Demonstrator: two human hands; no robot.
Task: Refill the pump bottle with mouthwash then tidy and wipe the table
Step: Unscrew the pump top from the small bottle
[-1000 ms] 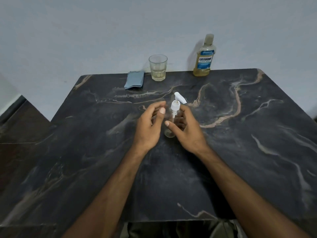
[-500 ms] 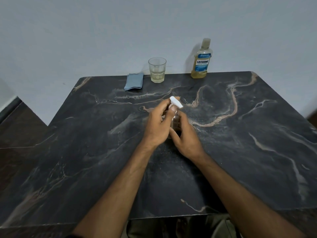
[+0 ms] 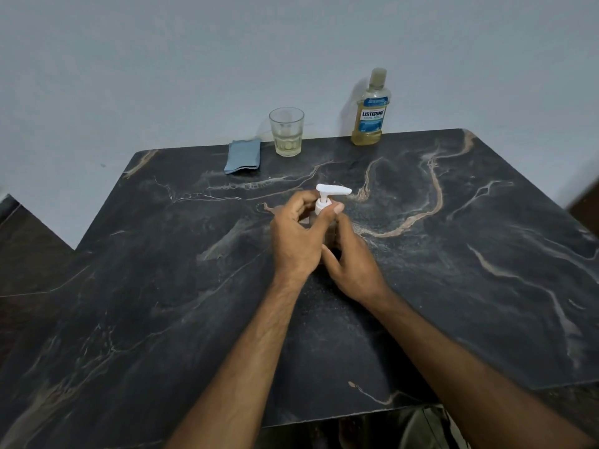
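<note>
Marble table [image 3: 453,286] | left hand [image 3: 296,236] pinches pump collar [image 3: 323,205] | right hand [image 3: 353,264] grips bottle

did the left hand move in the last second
Yes. The left hand has closed in rightward onto the pump bottle, and now pinches its white collar; a second ago it was open beside the bottle. The bottle stands on the same marble vein.

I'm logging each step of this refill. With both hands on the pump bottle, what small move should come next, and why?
Probably twist the white pump head loose. The left hand pinches its collar, the right hand grips the pump bottle body, and the pump sits on, so nothing can be poured in from the mouthwash bottle or the glass.
</note>
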